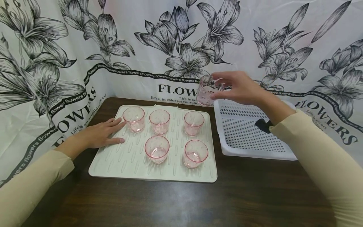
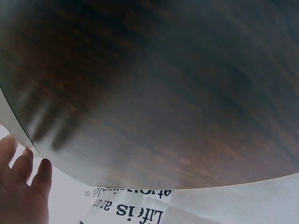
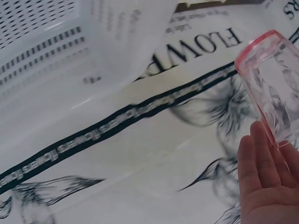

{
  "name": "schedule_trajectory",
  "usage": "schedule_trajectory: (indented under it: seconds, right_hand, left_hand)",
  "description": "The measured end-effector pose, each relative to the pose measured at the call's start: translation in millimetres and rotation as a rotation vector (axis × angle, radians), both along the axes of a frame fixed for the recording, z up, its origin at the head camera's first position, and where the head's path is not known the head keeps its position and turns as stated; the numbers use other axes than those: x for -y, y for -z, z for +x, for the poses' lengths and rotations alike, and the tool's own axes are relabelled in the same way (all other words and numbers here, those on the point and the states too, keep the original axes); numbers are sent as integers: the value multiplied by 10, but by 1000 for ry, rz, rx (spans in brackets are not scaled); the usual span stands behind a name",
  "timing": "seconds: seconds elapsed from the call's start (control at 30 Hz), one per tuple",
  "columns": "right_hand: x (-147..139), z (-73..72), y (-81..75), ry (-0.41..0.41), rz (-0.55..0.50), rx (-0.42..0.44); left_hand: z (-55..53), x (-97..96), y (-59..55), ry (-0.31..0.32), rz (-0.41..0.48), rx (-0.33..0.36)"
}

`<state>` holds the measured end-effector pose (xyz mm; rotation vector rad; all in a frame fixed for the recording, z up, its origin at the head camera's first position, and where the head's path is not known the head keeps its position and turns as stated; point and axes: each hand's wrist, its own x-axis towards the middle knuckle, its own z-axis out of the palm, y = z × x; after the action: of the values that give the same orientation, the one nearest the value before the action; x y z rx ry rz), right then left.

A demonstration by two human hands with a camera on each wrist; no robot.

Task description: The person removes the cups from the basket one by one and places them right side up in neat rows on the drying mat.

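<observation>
My right hand (image 1: 238,87) grips a clear, pink-rimmed glass (image 1: 206,91) by its side, raised above the back right of a white ridged drying mat (image 1: 113,162). In the right wrist view the glass (image 3: 271,84) is tilted, with the fingers (image 3: 261,165) against it. My left hand (image 1: 99,134) lies with straight fingers on the mat's left edge, fingertips right by the back left glass (image 1: 134,121). Several matching glasses stand rim up on the mat, among them the front middle glass (image 1: 157,153) and the front right glass (image 1: 194,156).
A white perforated basket (image 1: 255,132) stands right of the mat, under my right forearm. Both rest on a dark wooden table (image 1: 175,205). A white cloth with black flowers (image 1: 187,37) hangs behind and round the sides, close to the table's back edge.
</observation>
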<state>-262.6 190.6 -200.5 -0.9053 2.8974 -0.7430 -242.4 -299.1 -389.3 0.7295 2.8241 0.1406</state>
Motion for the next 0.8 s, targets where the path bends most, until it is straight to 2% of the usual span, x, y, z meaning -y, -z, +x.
schedule_trajectory:
  seconds: [0.53, 0.8]
  right_hand:
    - [754, 71, 84, -182, 26, -64]
    - [1112, 152, 145, -243, 40, -19]
  left_hand:
    - [-10, 10, 5, -10, 5, 10]
    - [-11, 21, 4, -14, -1, 10]
